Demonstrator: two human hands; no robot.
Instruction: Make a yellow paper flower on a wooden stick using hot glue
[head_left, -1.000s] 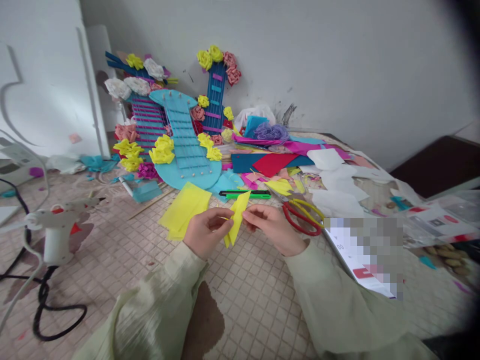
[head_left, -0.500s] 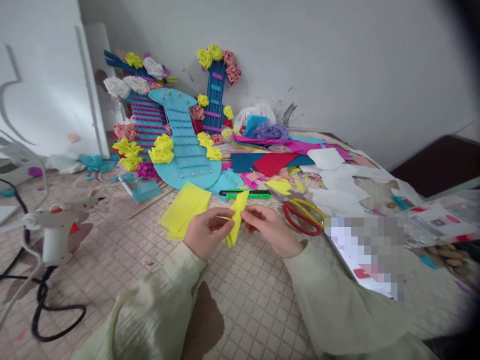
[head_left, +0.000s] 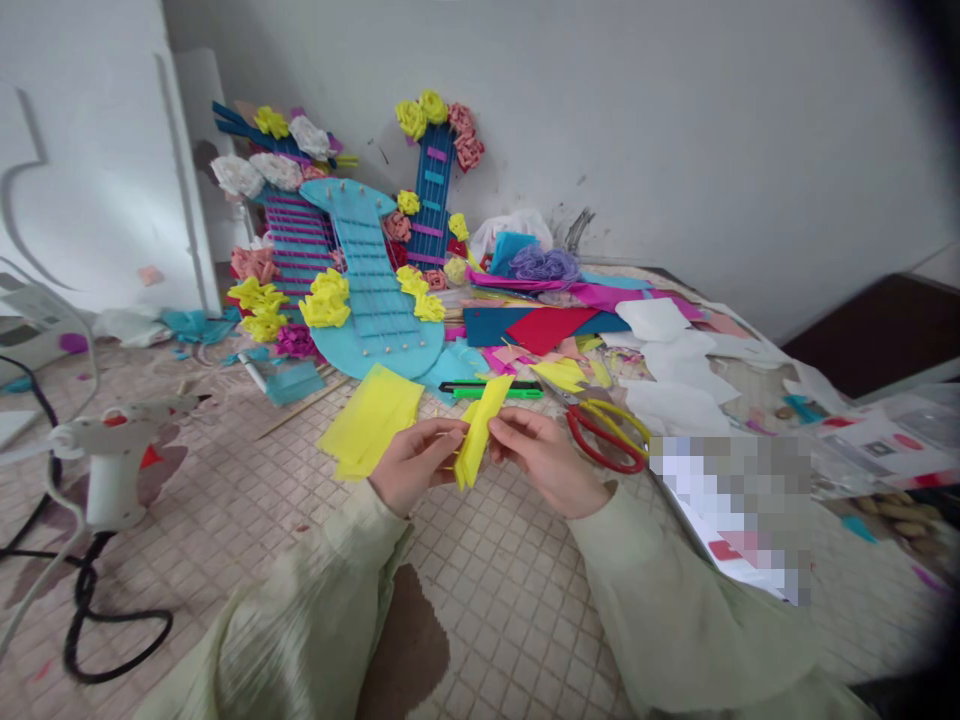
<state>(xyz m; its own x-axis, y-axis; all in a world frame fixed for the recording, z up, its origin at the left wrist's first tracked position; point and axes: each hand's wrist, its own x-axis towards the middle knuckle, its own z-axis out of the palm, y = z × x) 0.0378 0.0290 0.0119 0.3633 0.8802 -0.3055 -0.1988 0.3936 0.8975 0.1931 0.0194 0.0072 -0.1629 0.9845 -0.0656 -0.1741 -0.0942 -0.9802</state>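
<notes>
A folded strip of yellow crepe paper [head_left: 482, 432] is held up between my two hands, tilted with its top leaning right. My left hand [head_left: 415, 462] pinches its left edge between thumb and fingers. On the opposite edge, my right hand [head_left: 546, 460] grips it the same way. Flat yellow paper sheets [head_left: 372, 420] lie on the table just behind my left hand. Beyond the strip is a green and black utility knife [head_left: 491, 389]. Scissors with red and yellow handles [head_left: 609, 440] rest right of my right hand.
A white glue gun [head_left: 116, 465] with a black cord stands at the left. Decorated cardboard string instruments, one light blue [head_left: 367, 270], lean at the back. Paper scraps and purple yarn [head_left: 546, 264] are heaped behind. A partly blurred phone-like device [head_left: 739, 520] lies at the right.
The yellow strip has shifted slightly right and turned, so more of its broad folded face shows. Both hands still grip it, with the left fingers slightly repositioned.
</notes>
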